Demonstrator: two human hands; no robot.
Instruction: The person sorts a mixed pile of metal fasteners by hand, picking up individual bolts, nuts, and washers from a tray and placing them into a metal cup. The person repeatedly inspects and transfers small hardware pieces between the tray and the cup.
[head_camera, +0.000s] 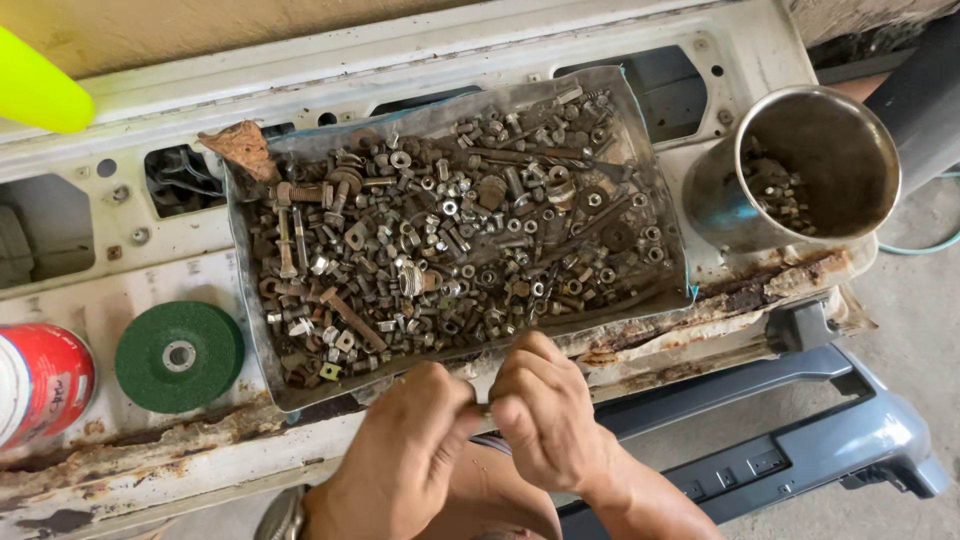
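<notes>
My left hand (405, 450) and my right hand (545, 410) meet just below the front edge of a flat metal tray (250, 330). Their fingertips pinch together on a small piece of hardware, mostly hidden between the fingers; I cannot tell whether it is a bolt or a nut. The tray holds a heap of rusty nuts, bolts and washers (450, 240). It rests on a worn white metal panel (150, 440) with rusted edges.
A green grinding disc (180, 355) lies left of the tray, with a red can (40, 380) beside it. A steel cup (815, 165) with several nuts inside lies tilted at the right. A grey plastic bumper part (800, 440) sits below. A yellow-green object (35, 85) shows top left.
</notes>
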